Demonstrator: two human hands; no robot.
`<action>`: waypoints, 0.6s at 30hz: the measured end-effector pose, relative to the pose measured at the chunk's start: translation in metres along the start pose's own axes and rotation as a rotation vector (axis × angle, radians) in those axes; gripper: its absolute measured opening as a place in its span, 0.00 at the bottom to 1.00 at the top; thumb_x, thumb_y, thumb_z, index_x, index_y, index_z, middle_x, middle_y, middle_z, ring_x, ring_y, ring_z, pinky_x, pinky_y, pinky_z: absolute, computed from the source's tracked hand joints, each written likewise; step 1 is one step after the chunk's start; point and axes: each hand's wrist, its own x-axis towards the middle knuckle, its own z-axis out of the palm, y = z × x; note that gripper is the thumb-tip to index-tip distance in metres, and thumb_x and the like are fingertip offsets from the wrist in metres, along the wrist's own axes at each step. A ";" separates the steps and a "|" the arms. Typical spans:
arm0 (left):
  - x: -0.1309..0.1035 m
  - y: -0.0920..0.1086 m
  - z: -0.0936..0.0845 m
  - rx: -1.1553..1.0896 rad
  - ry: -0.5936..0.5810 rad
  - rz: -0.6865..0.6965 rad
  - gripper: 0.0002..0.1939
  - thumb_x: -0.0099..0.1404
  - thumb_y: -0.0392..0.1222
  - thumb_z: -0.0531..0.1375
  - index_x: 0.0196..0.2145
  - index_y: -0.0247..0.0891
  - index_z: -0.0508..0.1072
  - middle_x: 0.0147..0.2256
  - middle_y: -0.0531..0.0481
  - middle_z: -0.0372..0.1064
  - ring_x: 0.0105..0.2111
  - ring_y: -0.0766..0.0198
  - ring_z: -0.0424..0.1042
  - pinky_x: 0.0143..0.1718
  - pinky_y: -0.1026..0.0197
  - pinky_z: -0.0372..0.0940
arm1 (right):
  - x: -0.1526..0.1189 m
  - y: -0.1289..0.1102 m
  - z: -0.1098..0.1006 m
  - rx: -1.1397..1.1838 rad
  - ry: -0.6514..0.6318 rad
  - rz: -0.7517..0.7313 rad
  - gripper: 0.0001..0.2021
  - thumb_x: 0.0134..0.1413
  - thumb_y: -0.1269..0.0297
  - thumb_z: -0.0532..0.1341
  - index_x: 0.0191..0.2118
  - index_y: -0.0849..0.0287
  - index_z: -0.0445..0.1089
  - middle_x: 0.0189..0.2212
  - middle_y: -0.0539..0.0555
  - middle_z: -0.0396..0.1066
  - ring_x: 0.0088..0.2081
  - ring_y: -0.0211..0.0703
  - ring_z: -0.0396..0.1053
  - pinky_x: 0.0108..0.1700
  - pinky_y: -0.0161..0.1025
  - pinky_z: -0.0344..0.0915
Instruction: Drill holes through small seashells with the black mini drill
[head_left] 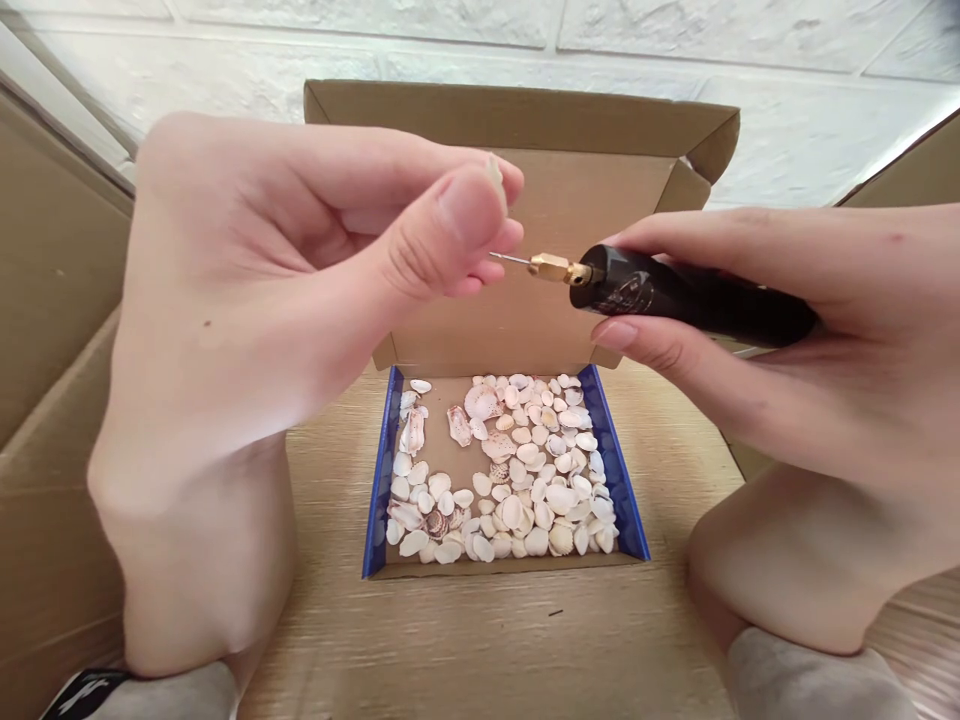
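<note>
My left hand (315, 240) is closed in a pinch, with a small pale seashell (495, 174) between thumb and forefinger. Only the shell's edge shows past the thumb. My right hand (795, 330) grips a black mini hand drill (675, 295) with a brass chuck (555, 268). Its thin drill bit (510, 258) points left, the tip close to my left fingers and a little below the shell. Whether the tip touches a finger I cannot tell. Beneath both hands lies an open cardboard box (379, 470) with blue sides, holding many white, cream and pinkish seashells (540, 480).
The box's raised lid (525, 120) stands behind the hands, near a white brick-patterned wall (465, 50). Cardboard panels (60, 330) rise at the left and right. A small dark sliver (555, 612) lies on the wood-grain table (465, 650) in front of the box.
</note>
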 end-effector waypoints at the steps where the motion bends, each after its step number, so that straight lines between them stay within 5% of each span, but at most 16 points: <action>1: 0.000 0.000 -0.002 -0.003 -0.032 -0.052 0.08 0.64 0.39 0.65 0.40 0.44 0.83 0.37 0.48 0.80 0.38 0.45 0.80 0.34 0.44 0.79 | 0.000 0.000 -0.001 0.023 0.001 0.011 0.09 0.58 0.51 0.63 0.43 0.42 0.76 0.38 0.44 0.80 0.36 0.42 0.77 0.34 0.42 0.69; 7: 0.001 0.002 -0.006 -0.051 -0.110 -0.113 0.14 0.60 0.36 0.67 0.46 0.42 0.81 0.42 0.49 0.80 0.43 0.48 0.80 0.48 0.47 0.79 | 0.006 -0.004 -0.001 0.076 0.032 0.062 0.13 0.59 0.55 0.61 0.49 0.44 0.76 0.40 0.49 0.79 0.37 0.44 0.76 0.34 0.45 0.67; 14: 0.002 0.005 -0.004 -0.009 -0.066 -0.111 0.14 0.59 0.33 0.68 0.43 0.41 0.82 0.41 0.49 0.80 0.41 0.51 0.80 0.42 0.51 0.80 | 0.000 -0.002 0.002 -0.039 0.019 -0.028 0.08 0.61 0.56 0.61 0.44 0.45 0.76 0.37 0.44 0.79 0.30 0.39 0.74 0.32 0.42 0.69; 18: 0.003 0.007 -0.004 0.018 -0.077 -0.109 0.14 0.58 0.33 0.68 0.42 0.44 0.82 0.41 0.50 0.80 0.41 0.51 0.80 0.42 0.51 0.80 | -0.001 -0.002 0.002 -0.050 0.014 -0.039 0.11 0.59 0.55 0.63 0.45 0.49 0.76 0.40 0.45 0.80 0.35 0.40 0.76 0.37 0.41 0.71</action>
